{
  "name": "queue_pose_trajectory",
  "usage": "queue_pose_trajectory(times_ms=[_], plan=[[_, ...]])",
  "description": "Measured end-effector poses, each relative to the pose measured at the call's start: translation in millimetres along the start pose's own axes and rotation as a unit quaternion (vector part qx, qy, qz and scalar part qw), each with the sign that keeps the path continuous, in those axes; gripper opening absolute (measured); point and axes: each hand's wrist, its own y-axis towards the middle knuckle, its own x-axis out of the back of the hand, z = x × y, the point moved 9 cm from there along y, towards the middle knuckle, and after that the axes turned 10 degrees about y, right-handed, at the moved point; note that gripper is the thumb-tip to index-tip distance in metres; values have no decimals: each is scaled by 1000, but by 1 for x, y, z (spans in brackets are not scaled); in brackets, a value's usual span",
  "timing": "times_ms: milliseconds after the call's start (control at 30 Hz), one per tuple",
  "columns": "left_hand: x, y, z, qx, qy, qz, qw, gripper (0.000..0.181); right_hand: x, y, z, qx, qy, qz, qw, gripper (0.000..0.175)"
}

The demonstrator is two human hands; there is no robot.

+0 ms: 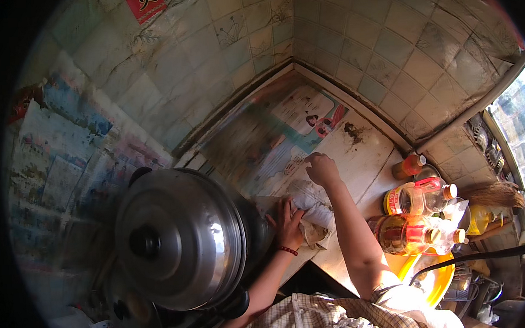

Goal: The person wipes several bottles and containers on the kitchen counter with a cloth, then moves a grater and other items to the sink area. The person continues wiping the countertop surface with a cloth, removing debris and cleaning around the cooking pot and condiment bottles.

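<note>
My left hand (288,225), wearing a red bead bracelet (288,251) at the wrist, lies with its fingers spread against a crumpled whitish cloth or wrapper (316,214) on the counter. My right hand (323,169) is beyond that bundle, its fingers curled downward over the near edge of a printed sheet (302,113). Whether anything small is between the right fingers is hidden. A large metal steamer pot with a domed lid (182,239) stands just left of my left hand.
Oil bottles (400,234) and a small red-brown bottle (408,167) line the right side. A yellow-rimmed basin (446,272) sits below them. Tiled walls (363,38) meet at the back corner. Another lid (134,311) is at lower left. A dark stain (353,132) marks the counter.
</note>
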Motion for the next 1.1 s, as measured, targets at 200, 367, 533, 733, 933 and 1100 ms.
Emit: queue_pose_trajectory(times_ms=[200, 367, 533, 733, 933, 1100], plan=[[2, 0, -3, -4, 2, 15, 1000, 31, -121, -1, 90, 351, -189, 121, 909, 19], [0, -1, -3, -6, 12, 8, 1000, 28, -121, 7, 104, 351, -207, 138, 903, 18], [-5, -4, -6, -18, -2, -20, 1000, 27, -116, -4, 116, 299, -233, 168, 910, 20], [-17, -10, -17, -43, -8, -10, 999, 36, -133, -14, 116, 333, -252, 274, 866, 29], [-15, -7, -13, -21, 5, 12, 1000, 30, -117, 8, 105, 315, -158, 141, 925, 18], [-4, -1, -3, 2, -23, -24, 999, 25, -79, 11, 78, 207, -6, 9, 978, 30]])
